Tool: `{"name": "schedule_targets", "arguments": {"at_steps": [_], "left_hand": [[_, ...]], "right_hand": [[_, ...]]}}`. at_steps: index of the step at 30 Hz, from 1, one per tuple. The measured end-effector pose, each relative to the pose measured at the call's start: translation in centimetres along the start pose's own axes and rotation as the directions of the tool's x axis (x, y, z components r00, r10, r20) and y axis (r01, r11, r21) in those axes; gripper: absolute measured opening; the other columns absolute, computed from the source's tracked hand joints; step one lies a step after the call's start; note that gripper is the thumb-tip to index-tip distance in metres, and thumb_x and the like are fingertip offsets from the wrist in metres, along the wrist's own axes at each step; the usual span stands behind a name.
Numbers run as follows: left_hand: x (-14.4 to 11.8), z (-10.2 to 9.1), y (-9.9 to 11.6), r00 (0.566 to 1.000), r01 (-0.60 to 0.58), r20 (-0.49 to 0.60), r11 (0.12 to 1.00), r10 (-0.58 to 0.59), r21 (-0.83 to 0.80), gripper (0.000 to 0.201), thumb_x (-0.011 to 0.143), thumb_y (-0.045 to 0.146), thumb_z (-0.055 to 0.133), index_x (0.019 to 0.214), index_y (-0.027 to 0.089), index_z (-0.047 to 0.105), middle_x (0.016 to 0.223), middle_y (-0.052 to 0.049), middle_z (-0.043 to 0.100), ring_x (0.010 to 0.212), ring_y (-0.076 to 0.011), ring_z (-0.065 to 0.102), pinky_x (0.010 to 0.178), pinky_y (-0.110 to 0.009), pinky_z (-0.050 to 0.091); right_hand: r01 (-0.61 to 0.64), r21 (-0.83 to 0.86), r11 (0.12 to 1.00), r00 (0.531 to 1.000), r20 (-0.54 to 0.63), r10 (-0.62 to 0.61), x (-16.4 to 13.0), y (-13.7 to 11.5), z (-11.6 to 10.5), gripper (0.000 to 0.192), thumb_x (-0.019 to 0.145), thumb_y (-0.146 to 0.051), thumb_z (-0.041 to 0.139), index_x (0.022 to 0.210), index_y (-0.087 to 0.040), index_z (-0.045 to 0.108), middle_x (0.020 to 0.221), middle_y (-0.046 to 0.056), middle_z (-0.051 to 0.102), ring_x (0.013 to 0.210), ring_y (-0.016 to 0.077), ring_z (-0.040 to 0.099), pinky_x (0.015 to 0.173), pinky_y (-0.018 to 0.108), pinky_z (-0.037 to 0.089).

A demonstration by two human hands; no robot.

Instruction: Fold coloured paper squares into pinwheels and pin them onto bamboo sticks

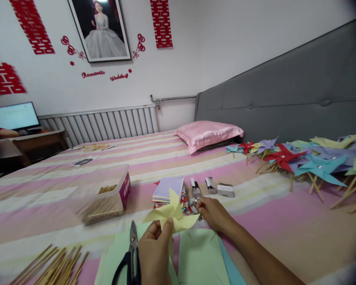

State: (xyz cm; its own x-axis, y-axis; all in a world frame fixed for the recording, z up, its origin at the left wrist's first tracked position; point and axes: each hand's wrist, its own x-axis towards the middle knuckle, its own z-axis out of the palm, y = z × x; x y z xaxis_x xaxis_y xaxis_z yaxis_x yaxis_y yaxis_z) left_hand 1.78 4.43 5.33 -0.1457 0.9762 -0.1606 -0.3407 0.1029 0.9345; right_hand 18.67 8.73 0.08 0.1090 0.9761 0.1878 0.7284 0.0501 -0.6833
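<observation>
- Down low in front of me, my left hand [154, 251] pinches a yellow paper pinwheel [172, 215] between thumb and fingers, so this hand is closed on it.
- It has no stick on it. It sits just above my left hand, flat face turned up and toward me, with its folded points spreading out to all sides.
- Just to the right of the pinwheel is my right hand [214, 213]. Its fingertips are bunched together at some small shiny bits [195, 205] lying on the bed [284, 221]. I cannot tell if it has picked one up or is only touching them.
- So the shiny bits lie to the right of the pinwheel, very near it, and my right hand is the closer one to them.
- Right behind the pinwheel is a stack of colored paper [168, 190], and past my right hand are three small boxes [209, 187] in a row.
- Black-handled scissors [129, 257] lie on green paper [200, 255] just left of my left hand, blades pointing away from me.
- Wooden sticks [52, 267] lie in a pile far to the left, well apart from both hands. More sticks fill a clear box [105, 196] behind them.
- Finished pinwheels [311, 162] on sticks lie far off to the right.
</observation>
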Motion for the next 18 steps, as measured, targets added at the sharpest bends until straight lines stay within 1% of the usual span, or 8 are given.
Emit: {"name": "schedule_targets", "arguments": {"at_steps": [4, 8, 12, 15, 18], "left_hand": [[0.0, 0.0, 0.0, 1.000, -0.006, -0.016, 1.000, 0.006, -0.014, 0.017, 0.053, 0.023, 0.071, 0.066, 0.014, 0.065, 0.056, 0.001, 0.065, 0.055, -0.0144, 0.058, 0.053, -0.021, 0.042], [0.1, 0.0, -0.1, 1.000, -0.007, -0.010, 1.000, 0.007, -0.025, 0.014, 0.055, 0.022, 0.070, 0.066, 0.015, 0.065, 0.056, 0.002, 0.065, 0.055, -0.0128, 0.058, 0.053, -0.020, 0.041], [0.2, 0.0, -0.2, 1.000, 0.013, -0.008, 1.000, -0.013, -0.020, 0.016, 0.056, 0.022, 0.069, 0.069, 0.015, 0.065, 0.058, 0.001, 0.066, 0.054, -0.0143, 0.059, 0.054, -0.021, 0.043], [0.3, -0.1, -0.3, 1.000, 0.010, 0.009, 1.000, -0.010, -0.001, 0.018, 0.057, 0.024, 0.069, 0.071, 0.014, 0.064, 0.058, 0.001, 0.067, 0.056, -0.0147, 0.060, 0.053, -0.021, 0.043], [0.3, -0.3, -0.4, 1.000, 0.000, 0.029, 1.000, 0.000, 0.005, 0.018, 0.059, 0.025, 0.069, 0.072, 0.014, 0.064, 0.059, 0.001, 0.067, 0.057, -0.0144, 0.060, 0.054, -0.021, 0.043]], "right_hand": [[-0.018, 0.031, 0.999, 1.000, -0.015, 0.018, 0.2, 0.2, 0.2, 0.020, 0.069, -0.011, 0.044, 0.070, -0.017, 0.063, 0.071, 0.004, 0.067, 0.068, 0.0154, 0.059, 0.058, 0.021, 0.036], [-0.048, 0.050, 0.998, 0.998, -0.025, 0.049, 0.5, 0.6, 0.5, 0.024, 0.068, -0.009, 0.043, 0.075, -0.017, 0.065, 0.072, 0.004, 0.069, 0.068, 0.0154, 0.060, 0.057, 0.020, 0.038], [-0.088, 0.038, 0.995, 0.995, -0.042, 0.090, 0.6, 0.9, 0.4, 0.025, 0.067, -0.009, 0.044, 0.078, -0.017, 0.065, 0.075, 0.004, 0.069, 0.068, 0.0158, 0.062, 0.056, 0.020, 0.038], [-0.109, 0.006, 0.994, 0.992, -0.060, 0.109, 0.6, 1.0, 0.2, 0.022, 0.067, -0.010, 0.046, 0.076, -0.018, 0.065, 0.078, 0.005, 0.069, 0.072, 0.0165, 0.061, 0.058, 0.021, 0.038], [-0.122, -0.039, 0.992, 0.990, -0.070, 0.119, 0.5, 1.0, 0.0, 0.018, 0.066, -0.011, 0.049, 0.069, -0.018, 0.066, 0.076, 0.005, 0.068, 0.073, 0.0178, 0.060, 0.060, 0.022, 0.037]]}}
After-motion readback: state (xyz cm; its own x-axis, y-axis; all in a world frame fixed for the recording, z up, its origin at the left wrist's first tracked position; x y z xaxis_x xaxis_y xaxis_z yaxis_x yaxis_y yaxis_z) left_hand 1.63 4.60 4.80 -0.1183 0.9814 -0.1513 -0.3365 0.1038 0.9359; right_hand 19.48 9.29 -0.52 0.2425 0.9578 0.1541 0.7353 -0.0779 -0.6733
